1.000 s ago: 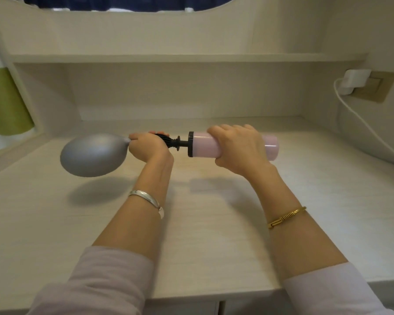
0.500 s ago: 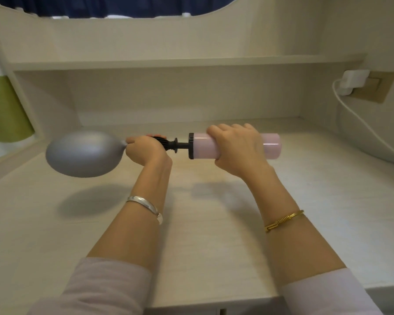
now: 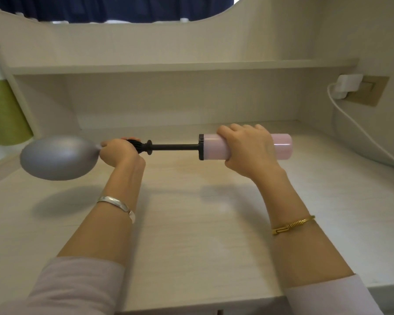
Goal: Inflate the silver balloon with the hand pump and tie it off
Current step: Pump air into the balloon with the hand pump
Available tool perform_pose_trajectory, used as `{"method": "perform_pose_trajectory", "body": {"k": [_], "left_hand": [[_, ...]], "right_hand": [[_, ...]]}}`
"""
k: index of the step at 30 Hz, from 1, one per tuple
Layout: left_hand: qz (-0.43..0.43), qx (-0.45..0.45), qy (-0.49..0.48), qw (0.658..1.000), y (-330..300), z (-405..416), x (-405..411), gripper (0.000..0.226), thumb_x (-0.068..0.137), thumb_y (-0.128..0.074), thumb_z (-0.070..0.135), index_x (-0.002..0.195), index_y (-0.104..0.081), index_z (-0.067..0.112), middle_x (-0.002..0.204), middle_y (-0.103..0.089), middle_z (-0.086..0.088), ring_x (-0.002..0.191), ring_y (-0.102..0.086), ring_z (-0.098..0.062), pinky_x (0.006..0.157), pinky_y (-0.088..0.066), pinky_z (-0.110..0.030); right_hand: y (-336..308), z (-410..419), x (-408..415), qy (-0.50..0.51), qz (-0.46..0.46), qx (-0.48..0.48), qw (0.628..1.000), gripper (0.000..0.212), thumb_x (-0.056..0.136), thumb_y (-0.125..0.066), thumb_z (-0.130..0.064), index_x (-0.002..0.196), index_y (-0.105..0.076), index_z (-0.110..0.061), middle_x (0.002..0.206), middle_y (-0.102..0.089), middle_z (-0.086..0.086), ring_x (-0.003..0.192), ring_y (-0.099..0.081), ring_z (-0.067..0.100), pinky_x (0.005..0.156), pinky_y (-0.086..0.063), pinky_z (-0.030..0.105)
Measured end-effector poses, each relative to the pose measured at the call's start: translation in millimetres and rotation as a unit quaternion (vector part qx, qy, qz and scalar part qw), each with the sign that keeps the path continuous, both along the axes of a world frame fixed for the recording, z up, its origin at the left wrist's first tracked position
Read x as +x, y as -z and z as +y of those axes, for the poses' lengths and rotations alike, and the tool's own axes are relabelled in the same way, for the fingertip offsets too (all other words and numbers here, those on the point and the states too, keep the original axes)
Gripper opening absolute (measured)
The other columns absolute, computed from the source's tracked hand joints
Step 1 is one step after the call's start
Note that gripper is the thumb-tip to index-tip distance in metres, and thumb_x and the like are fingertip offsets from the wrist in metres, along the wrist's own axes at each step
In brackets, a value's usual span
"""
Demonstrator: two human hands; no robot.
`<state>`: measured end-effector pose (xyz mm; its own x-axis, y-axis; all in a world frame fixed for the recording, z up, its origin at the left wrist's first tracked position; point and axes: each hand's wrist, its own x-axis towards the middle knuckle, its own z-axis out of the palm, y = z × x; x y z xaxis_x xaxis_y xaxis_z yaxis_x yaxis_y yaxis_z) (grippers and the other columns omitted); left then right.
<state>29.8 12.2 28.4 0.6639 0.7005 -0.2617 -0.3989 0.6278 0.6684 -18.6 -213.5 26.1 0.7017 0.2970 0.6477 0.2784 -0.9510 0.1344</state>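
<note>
While the left hand [image 3: 117, 152] curls tightly around the ribbed black nozzle end and the balloon's neck at centre left of the frame, the right hand [image 3: 248, 150] wraps its fingers over the pale pink cylindrical pump barrel [image 3: 280, 147] at centre right. Between them the thin black piston rod [image 3: 175, 147] shows fully drawn out. A partly inflated, oval matte silver balloon [image 3: 58, 158] juts leftward, raised above the pale wood-grain desk [image 3: 191, 223], casting a shadow.

Pale lilac sleeves [image 3: 77, 285], perhaps; bangles [image 3: 116, 202].
</note>
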Motion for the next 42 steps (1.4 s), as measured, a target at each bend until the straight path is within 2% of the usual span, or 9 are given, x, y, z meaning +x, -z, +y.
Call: {"method": "perform_pose_trajectory", "body": {"k": [4,7,11,19,24,28,32,37,42], "left_hand": [[0.003,0.006,0.014,1.000,10,-22,-7,0.037,0.099,-0.022,0.017,0.066,-0.037,0.010,0.053,-0.047,-0.003,0.031,-0.046,-0.013,0.037,-0.042,-0.020],[-0.018,0.028,0.008,0.999,7,-41,-9,0.040,0.099,-0.022,0.018,0.064,-0.037,0.011,0.052,-0.045,-0.004,0.024,-0.043,-0.010,0.040,-0.042,-0.022],[-0.021,0.046,0.004,0.999,-2,-37,-7,0.041,0.100,-0.021,0.019,0.063,-0.036,0.012,0.051,-0.047,-0.003,0.029,-0.046,-0.012,0.038,-0.043,-0.020],[0.007,0.016,-0.001,1.000,-4,-1,-1,0.042,0.101,-0.019,0.022,0.065,-0.036,0.011,0.055,-0.048,-0.004,0.040,-0.047,-0.017,0.043,-0.043,-0.024],[0.002,0.052,0.000,0.999,1,-33,-7,0.046,0.102,-0.020,0.021,0.061,-0.036,0.009,0.042,-0.050,-0.003,0.034,-0.047,-0.015,0.041,-0.043,-0.024],[-0.013,0.077,0.004,0.997,3,-53,-8,0.046,0.101,-0.018,0.019,0.061,-0.037,0.010,0.050,-0.047,-0.008,0.028,-0.046,-0.012,0.041,-0.044,-0.022],[-0.028,0.034,0.000,0.999,0,-34,-4,0.043,0.102,-0.022,0.022,0.062,-0.034,0.011,0.034,-0.048,0.002,0.022,-0.043,-0.009,0.035,-0.042,-0.021],[0.004,0.057,-0.023,0.998,-11,6,3,0.038,0.101,-0.023,0.018,0.069,-0.038,0.006,0.060,-0.050,-0.006,0.043,-0.049,-0.019,0.054,-0.049,-0.031],[0.049,0.094,-0.002,0.994,-1,4,-4,0.037,0.100,-0.025,0.017,0.064,-0.035,0.019,0.061,-0.045,0.003,0.048,-0.045,-0.013,0.049,-0.039,-0.026]], "right_hand": [[5,31,2,-0.015,0.009,-0.040,0.999,0.037,0.069,-0.061,-0.009,0.102,-0.050,-0.020,0.091,-0.060,0.003,0.073,-0.050,0.027,0.065,-0.024,0.031],[8,40,3,-0.030,0.018,-0.029,0.999,0.038,0.069,-0.060,-0.009,0.105,-0.049,-0.020,0.091,-0.060,0.002,0.069,-0.045,0.025,0.064,-0.024,0.031],[4,18,5,-0.031,0.022,0.012,0.999,0.039,0.067,-0.062,-0.013,0.104,-0.054,-0.022,0.092,-0.062,0.001,0.078,-0.056,0.026,0.067,-0.028,0.031],[4,-9,8,0.004,0.032,0.034,0.999,0.037,0.065,-0.066,-0.014,0.100,-0.055,-0.021,0.090,-0.061,0.000,0.070,-0.039,0.020,0.067,-0.024,0.029],[8,13,10,0.008,0.036,0.000,0.999,0.038,0.067,-0.064,-0.012,0.101,-0.051,-0.021,0.093,-0.061,0.002,0.076,-0.052,0.027,0.066,-0.025,0.031],[13,29,9,-0.014,0.029,-0.006,0.999,0.040,0.069,-0.062,-0.011,0.106,-0.050,-0.020,0.096,-0.060,0.002,0.083,-0.056,0.028,0.067,-0.026,0.031],[11,11,7,-0.003,0.021,0.021,1.000,0.039,0.069,-0.061,-0.011,0.105,-0.053,-0.022,0.094,-0.061,0.002,0.083,-0.056,0.027,0.069,-0.028,0.032],[8,-6,7,0.007,0.009,0.057,0.998,0.035,0.068,-0.064,-0.011,0.100,-0.055,-0.021,0.091,-0.061,0.002,0.077,-0.053,0.024,0.068,-0.030,0.031],[13,12,9,0.000,0.001,0.017,1.000,0.033,0.071,-0.060,-0.010,0.101,-0.053,-0.021,0.090,-0.060,0.001,0.075,-0.051,0.024,0.068,-0.026,0.031]]}}
